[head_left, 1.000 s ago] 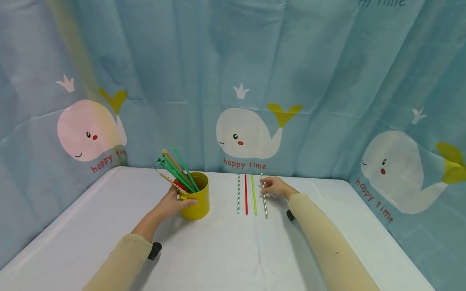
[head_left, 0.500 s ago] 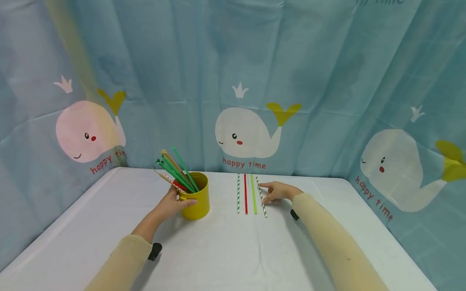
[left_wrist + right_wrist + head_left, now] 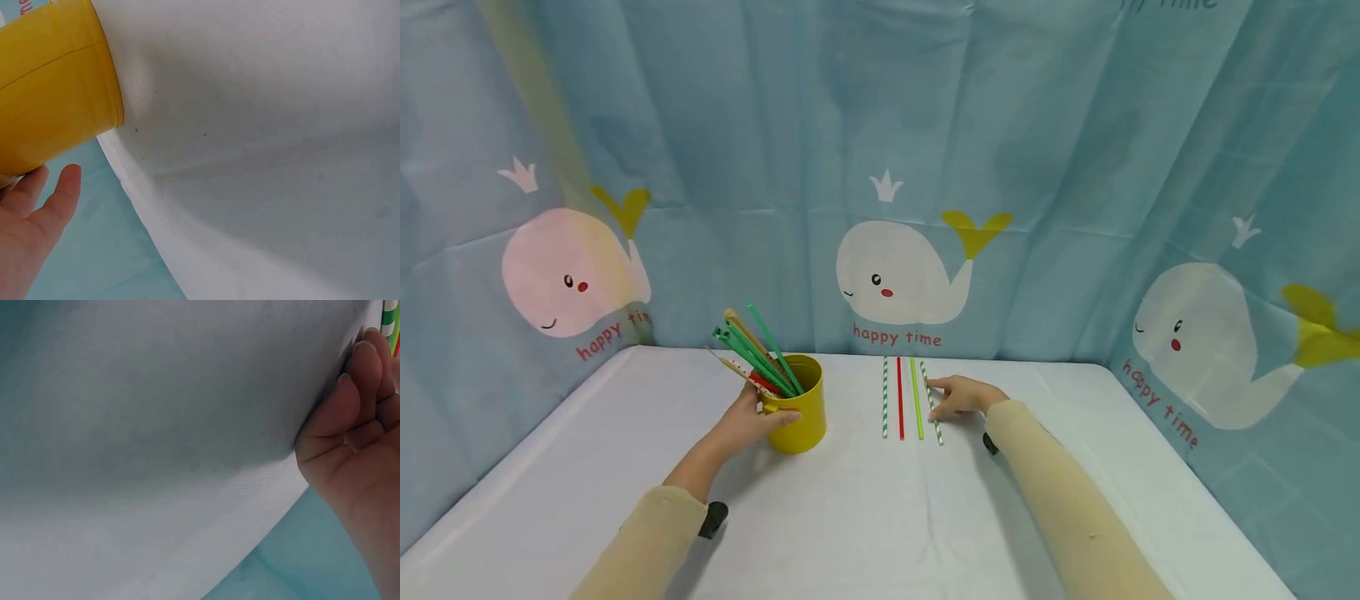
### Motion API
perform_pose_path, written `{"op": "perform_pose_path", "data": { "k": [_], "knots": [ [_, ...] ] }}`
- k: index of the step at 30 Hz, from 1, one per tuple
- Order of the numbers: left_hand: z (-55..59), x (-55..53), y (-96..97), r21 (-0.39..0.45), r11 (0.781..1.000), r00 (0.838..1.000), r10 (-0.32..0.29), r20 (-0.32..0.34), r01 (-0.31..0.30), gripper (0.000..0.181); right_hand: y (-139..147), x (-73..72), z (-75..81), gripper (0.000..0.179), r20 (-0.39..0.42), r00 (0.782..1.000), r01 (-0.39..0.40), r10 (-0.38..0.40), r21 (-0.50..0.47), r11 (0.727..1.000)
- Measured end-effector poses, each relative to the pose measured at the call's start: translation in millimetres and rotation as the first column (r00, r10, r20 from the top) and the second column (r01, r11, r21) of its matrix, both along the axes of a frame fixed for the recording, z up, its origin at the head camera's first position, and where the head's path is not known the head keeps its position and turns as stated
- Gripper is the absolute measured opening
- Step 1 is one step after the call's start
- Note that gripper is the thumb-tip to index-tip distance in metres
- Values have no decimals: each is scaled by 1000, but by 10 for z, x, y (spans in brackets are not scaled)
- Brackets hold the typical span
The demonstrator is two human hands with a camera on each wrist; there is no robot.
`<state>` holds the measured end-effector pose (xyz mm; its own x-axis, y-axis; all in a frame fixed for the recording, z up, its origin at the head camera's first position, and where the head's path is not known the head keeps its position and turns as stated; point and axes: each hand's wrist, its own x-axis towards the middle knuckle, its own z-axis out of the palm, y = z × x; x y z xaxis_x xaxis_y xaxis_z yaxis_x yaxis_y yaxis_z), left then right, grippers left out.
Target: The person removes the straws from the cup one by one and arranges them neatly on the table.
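Observation:
My left hand (image 3: 747,423) holds a yellow bucket (image 3: 807,417) by its left side, thumb across the front. Its other fingers are mostly hidden behind it in the head view. Green straws (image 3: 751,346) lean out of the bucket, with brown, red and patterned ones among them. My right hand (image 3: 966,397) touches a green-and-white striped straw (image 3: 937,431) from the right with index finger and thumb. That straw slants slightly on the table. Left of it lie a lime-green straw (image 3: 917,400), a red straw (image 3: 900,400) and another striped straw (image 3: 885,400), side by side.
A white cloth covers the table (image 3: 850,517). Behind it hangs a blue curtain (image 3: 1060,275) printed with whales, reaching round both sides. The straw row lies near the table's back edge, right of the bucket.
The top of the rightmost striped straw has shifted left, closer to the lime-green one. My right hand's grasp has loosened, and its fingertips now rest against that straw. My left hand stays on the bucket.

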<state>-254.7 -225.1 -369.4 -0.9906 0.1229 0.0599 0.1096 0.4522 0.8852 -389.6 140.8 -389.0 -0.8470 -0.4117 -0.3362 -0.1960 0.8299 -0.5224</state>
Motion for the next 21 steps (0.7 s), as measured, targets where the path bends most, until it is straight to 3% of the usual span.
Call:
{"op": "perform_pose_path", "data": {
  "k": [15, 21],
  "knots": [
    [-10, -23, -20, -25, 1000, 1000, 0, 5, 0, 100, -60, -94, -27, 80, 2, 999, 47, -47, 67, 997],
    [13, -3, -15, -32, 999, 1000, 5, 15, -5, 99, -62, -112, -35, 82, 23, 997, 69, -70, 45, 997]
  ]
}}
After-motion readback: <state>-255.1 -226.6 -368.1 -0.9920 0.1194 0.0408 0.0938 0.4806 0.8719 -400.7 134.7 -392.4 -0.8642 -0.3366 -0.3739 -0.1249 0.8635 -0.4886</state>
